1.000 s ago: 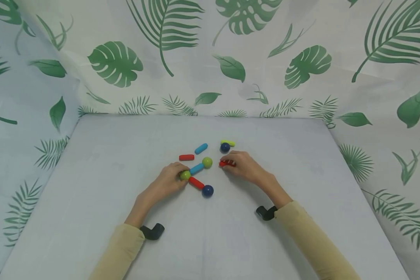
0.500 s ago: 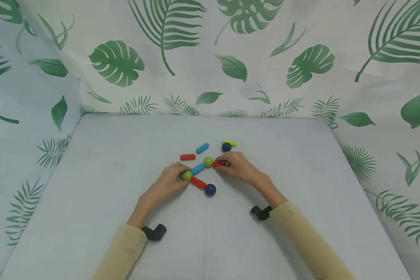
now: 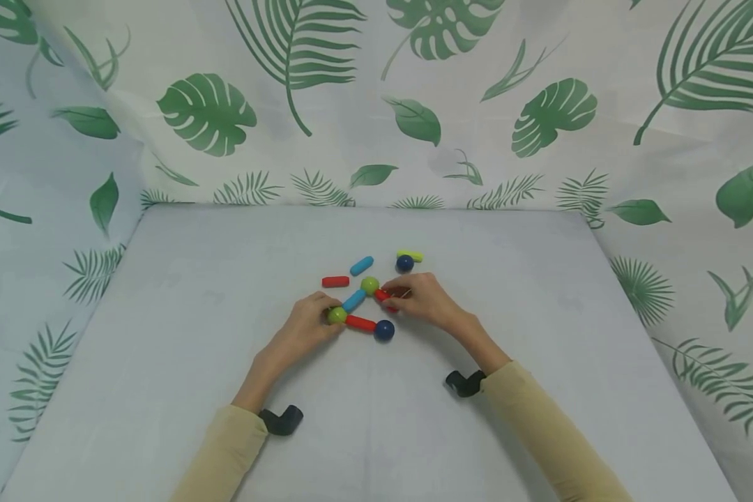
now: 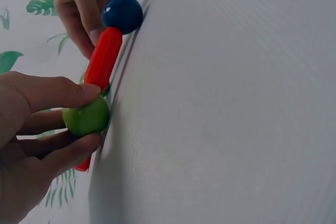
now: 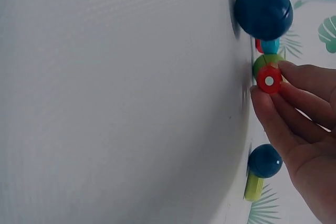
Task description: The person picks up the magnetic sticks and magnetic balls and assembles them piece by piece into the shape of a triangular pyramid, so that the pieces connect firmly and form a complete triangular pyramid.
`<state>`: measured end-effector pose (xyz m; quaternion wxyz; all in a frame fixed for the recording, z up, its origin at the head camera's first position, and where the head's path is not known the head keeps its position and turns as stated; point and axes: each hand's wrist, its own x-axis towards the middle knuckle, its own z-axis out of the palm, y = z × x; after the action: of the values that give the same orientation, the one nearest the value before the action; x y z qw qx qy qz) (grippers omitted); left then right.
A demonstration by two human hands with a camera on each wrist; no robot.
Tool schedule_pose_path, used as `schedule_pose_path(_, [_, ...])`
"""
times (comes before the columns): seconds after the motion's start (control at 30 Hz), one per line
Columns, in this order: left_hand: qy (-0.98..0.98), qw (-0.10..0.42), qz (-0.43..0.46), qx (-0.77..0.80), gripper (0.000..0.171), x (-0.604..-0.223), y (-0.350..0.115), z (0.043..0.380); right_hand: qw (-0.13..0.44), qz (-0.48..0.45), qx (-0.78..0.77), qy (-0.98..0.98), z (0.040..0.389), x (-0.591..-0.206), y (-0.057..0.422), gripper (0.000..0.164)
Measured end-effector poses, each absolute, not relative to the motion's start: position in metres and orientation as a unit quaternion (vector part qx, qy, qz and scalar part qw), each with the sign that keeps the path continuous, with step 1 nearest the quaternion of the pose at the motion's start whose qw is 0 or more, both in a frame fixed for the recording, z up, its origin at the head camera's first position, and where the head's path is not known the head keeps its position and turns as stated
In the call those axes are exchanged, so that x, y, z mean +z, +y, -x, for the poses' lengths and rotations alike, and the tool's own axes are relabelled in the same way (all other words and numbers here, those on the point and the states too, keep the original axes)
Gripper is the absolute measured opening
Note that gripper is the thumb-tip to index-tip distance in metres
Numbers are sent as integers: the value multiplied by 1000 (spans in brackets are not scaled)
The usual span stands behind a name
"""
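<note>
My left hand pinches a green ball between thumb and fingers. From that ball a red rod runs right to a dark blue ball, and a blue rod slants up to a second green ball. My right hand pinches another red rod, whose far end meets the second green ball. Its near end, with a pale round dot, faces the right wrist camera. In the head view the right fingers cover part of this rod.
Behind the joined pieces lie a loose red rod and a loose blue rod. Further right, a dark blue ball sits against a yellow-green rod. A leaf-print cloth rises behind the white table.
My right hand has moved left, bringing its red rod to the second green ball; the rod now slants toward the dark blue ball. That ball and its rod have swung up and right.
</note>
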<state>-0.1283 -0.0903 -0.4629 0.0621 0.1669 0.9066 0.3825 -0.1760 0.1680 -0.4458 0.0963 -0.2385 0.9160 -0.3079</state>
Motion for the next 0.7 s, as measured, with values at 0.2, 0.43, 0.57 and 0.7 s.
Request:
schedule_pose_path(0.2, [904, 62, -146, 397, 33, -464, -85, 127, 106, 216, -313, 919, 175, -445, 164, 30])
schedule_pose_path(0.43, [905, 58, -123, 403, 30, -465, -78, 125, 104, 201, -317, 921, 175, -446, 158, 30])
schedule_pose_path(0.57, [904, 53, -119, 408, 27, -466, -76, 124, 105, 199, -325, 919, 175, -446, 156, 30])
schedule_pose_path(0.7, [902, 50, -116, 413, 25, -467, -75, 124, 105, 200, -330, 916, 174, -446, 156, 30])
